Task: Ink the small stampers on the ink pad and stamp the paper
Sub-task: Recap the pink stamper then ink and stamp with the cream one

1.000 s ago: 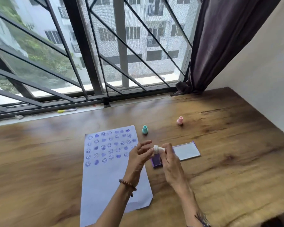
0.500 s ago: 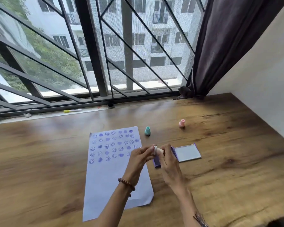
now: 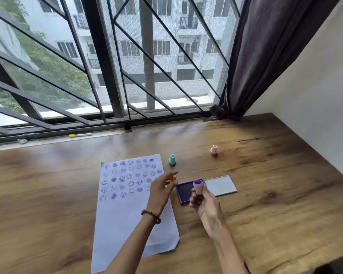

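Note:
A white paper lies on the wooden table, its upper half filled with purple smiley and heart prints. To its right sits an open purple ink pad with its lid folded out. My right hand holds a small purple stamper above the pad, stamp face turned up. My left hand hovers over the paper's right edge and pinches a small orange cap. A teal stamper and a pink stamper stand upright farther back.
A barred window runs along the table's far edge, with a yellow-tipped pen on the sill. A dark curtain hangs at the back right beside a white wall.
The hands were together on the stamper over the pad. Now they have separated: the left hand has pulled the cap off to the left, and the right hand has turned the stamper's face upward.

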`<state>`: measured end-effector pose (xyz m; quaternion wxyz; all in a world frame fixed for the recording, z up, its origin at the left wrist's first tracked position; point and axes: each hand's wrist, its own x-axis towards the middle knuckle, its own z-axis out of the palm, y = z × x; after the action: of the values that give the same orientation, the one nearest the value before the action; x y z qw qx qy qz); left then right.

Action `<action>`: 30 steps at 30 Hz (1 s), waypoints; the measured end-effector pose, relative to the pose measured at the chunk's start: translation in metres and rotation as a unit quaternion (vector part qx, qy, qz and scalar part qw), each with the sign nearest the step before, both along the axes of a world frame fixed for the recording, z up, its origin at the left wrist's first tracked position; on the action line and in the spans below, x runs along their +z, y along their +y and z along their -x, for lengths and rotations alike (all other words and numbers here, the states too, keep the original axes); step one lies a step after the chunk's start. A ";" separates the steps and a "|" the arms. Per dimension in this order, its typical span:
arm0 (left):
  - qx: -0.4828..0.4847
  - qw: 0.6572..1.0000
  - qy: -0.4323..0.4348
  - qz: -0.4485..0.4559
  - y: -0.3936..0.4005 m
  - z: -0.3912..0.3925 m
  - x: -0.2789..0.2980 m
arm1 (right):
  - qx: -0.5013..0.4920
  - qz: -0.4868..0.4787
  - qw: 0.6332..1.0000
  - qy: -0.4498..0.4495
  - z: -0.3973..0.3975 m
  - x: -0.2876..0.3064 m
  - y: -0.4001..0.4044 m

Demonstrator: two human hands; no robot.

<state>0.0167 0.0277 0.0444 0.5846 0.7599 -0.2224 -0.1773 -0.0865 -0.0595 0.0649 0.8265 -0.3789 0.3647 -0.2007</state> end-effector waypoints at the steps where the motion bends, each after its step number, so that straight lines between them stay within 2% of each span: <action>1: -0.003 0.999 -0.030 -0.027 -0.002 -0.002 -0.003 | 0.002 -0.019 1.000 -0.007 0.001 0.002 -0.001; 4: -0.018 0.992 -0.090 -0.089 -0.009 -0.006 -0.012 | 0.013 -0.007 1.000 -0.013 0.007 0.003 -0.005; 7: -0.035 0.986 -0.113 -0.118 -0.011 -0.005 -0.017 | 0.026 0.016 0.999 -0.009 0.011 0.000 -0.009; 14: -0.067 0.990 -0.068 -0.104 -0.005 -0.006 -0.022 | 0.016 0.007 1.000 -0.017 0.009 -0.010 -0.019; 16: -0.110 0.985 -0.056 -0.122 0.000 -0.006 -0.025 | 0.024 0.048 0.999 0.003 0.006 -0.014 -0.019; 18: -0.138 0.980 -0.056 -0.133 0.003 -0.006 -0.028 | 0.057 0.168 0.982 0.067 0.002 -0.015 -0.018; 19: -0.144 0.978 -0.063 -0.137 0.004 -0.006 -0.029 | 0.076 0.259 0.956 0.116 0.000 -0.014 -0.017; 21: -0.145 0.977 -0.069 -0.139 0.005 -0.006 -0.030 | 0.112 0.438 0.870 0.197 -0.003 -0.013 -0.013; 23: -0.147 0.976 -0.074 -0.142 0.004 -0.007 -0.031 | 0.146 0.546 0.792 0.229 -0.005 -0.013 -0.008; 25: -0.154 0.973 -0.083 -0.148 0.004 -0.009 -0.033 | 0.170 0.616 0.726 0.255 -0.009 -0.012 -0.004; 27: -0.160 0.972 -0.086 -0.146 0.004 -0.009 -0.033 | 0.205 0.644 0.675 0.296 -0.012 -0.013 -0.004; 30: -0.161 0.971 -0.098 -0.144 0.005 -0.010 -0.036 | 0.280 0.695 0.573 0.332 -0.017 -0.017 -0.007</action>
<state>0.0264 0.0325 0.0087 0.4082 0.8037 -0.3706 -0.2240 -0.0695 -0.0668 0.0482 0.1455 -0.9603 0.2378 -0.0115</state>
